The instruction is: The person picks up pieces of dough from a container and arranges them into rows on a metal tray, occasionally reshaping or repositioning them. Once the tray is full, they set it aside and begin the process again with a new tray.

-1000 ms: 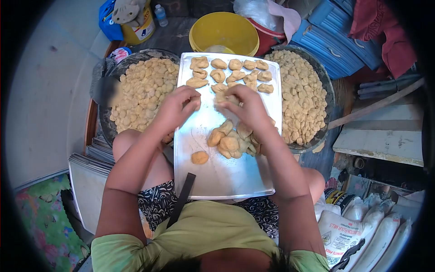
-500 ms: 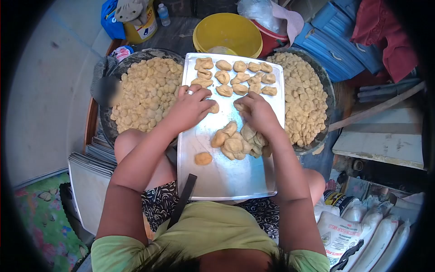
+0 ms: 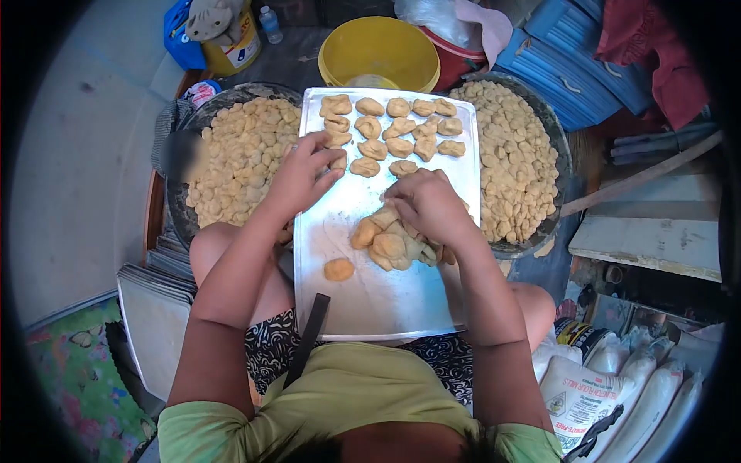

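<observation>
Metal tray (image 3: 386, 312) lies across the lap and could tip, sliding its dough pile (image 3: 390, 247), if a knee shifts. Half-open, the left hand (image 3: 298, 179) touches a dough piece (image 3: 338, 162); the right hand (image 3: 436, 207) bunches its fingers at the pile, grip unclear.

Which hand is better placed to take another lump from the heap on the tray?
Probably the right hand: its fingers are at the heap's upper edge. The left hand is farther off, at the tray's left side, beside a separate lump.
</observation>
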The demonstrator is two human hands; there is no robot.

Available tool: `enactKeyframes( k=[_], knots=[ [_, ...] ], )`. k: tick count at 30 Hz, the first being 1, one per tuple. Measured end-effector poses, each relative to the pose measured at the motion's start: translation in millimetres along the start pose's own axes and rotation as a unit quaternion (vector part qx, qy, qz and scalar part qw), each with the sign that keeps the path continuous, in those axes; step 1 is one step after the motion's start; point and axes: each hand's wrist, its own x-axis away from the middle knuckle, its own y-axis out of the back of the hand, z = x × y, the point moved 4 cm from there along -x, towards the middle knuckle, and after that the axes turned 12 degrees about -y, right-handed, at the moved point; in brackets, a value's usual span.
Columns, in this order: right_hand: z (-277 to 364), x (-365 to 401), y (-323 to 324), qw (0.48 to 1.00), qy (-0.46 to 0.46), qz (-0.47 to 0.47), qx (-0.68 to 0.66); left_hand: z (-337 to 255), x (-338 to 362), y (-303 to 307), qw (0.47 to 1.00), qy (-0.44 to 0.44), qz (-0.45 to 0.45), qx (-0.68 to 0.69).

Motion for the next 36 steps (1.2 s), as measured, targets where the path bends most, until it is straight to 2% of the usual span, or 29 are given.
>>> enactKeyframes(
  k=[2, 3, 6, 8, 10, 11, 12, 13, 14, 16, 18, 20, 21, 22, 24, 25, 26, 28, 29, 30, 32, 33, 34, 36],
  knots=[
    [-2, 4, -4, 0.999, 0.021, -0.002, -0.029, -7, 1, 4, 0.995, -0.018, -0.094, -0.030],
    [-3, 3, -10, 0.996, 0.044, 0.049, -0.055, -6, 0, 2, 0.995, -0.022, -0.093, -0.027],
    [-9, 4, -5, 0.991, 0.013, 0.045, -0.125, 0, -2, -1, 0.994, -0.029, -0.047, -0.098],
    [-17, 10, 17, 0.988, 0.006, 0.010, -0.153, -1, -2, 1, 0.997, -0.003, -0.054, -0.046],
    [-42, 12, 36, 0.968, -0.091, -0.058, -0.228, -18, -3, 6, 0.995, -0.014, -0.068, -0.072],
    [-49, 8, 35, 0.967, -0.093, -0.057, -0.229, -27, -5, 5, 0.992, -0.025, -0.080, -0.096],
    [-62, 3, 33, 0.962, -0.122, -0.109, -0.217, -32, -10, -2, 0.992, -0.026, -0.077, -0.093],
    [-71, 1, 32, 0.954, -0.151, -0.161, -0.204, -39, -17, -12, 0.991, -0.083, -0.059, -0.090],
    [-76, -2, 26, 0.953, -0.154, -0.162, -0.204, -48, -24, -22, 0.985, -0.141, -0.041, -0.087],
    [-71, -8, 22, 0.978, -0.085, -0.146, -0.122, -64, -41, -41, 0.982, -0.169, -0.026, -0.076],
    [-69, 4, 34, 0.973, -0.088, -0.141, -0.162, -71, -49, -50, 0.980, -0.191, -0.012, -0.061],
    [-67, 19, 44, 0.974, -0.174, -0.031, -0.140, -69, -58, -59, 0.977, -0.133, 0.102, -0.129],
    [-64, 24, 38, 0.981, -0.145, -0.014, -0.128, -72, -60, -59, 0.979, -0.139, 0.067, -0.131],
    [-67, 26, 36, 0.980, -0.150, -0.014, -0.129, -74, -62, -63, 0.979, -0.142, 0.070, -0.128],
    [-68, 24, 27, 0.985, -0.107, 0.081, -0.111, -82, -68, -66, 0.975, -0.193, -0.026, -0.106],
    [-79, 23, 25, 0.968, -0.153, 0.079, -0.185, -87, -72, -70, 0.970, -0.222, -0.053, -0.082],
    [-87, 22, 24, 0.968, -0.152, 0.078, -0.185, -86, -74, -71, 0.970, -0.223, -0.053, -0.083],
    [-94, 20, 33, 0.949, -0.129, 0.016, -0.289, -83, -79, -82, 0.971, -0.199, 0.062, -0.119],
    [-92, 22, 32, 0.972, -0.098, 0.012, -0.215, -83, -80, -82, 0.971, -0.198, 0.062, -0.118],
    [-94, 21, 33, 0.971, -0.098, 0.011, -0.216, -82, -80, -81, 0.971, -0.197, 0.066, -0.120],
    [-97, 18, 25, 0.979, -0.083, 0.140, -0.120, -82, -81, -80, 0.970, -0.198, 0.073, -0.124],
    [-101, 17, 27, 0.966, -0.140, 0.162, -0.143, -81, -80, -80, 0.969, -0.191, 0.077, -0.133],
    [-107, 16, 27, 0.967, -0.139, 0.160, -0.144, -82, -78, -81, 0.969, -0.184, 0.081, -0.143],
    [-124, 15, 37, 0.931, -0.174, 0.011, -0.322, -86, -74, -78, 0.970, -0.189, 0.050, -0.143]
  ],
)
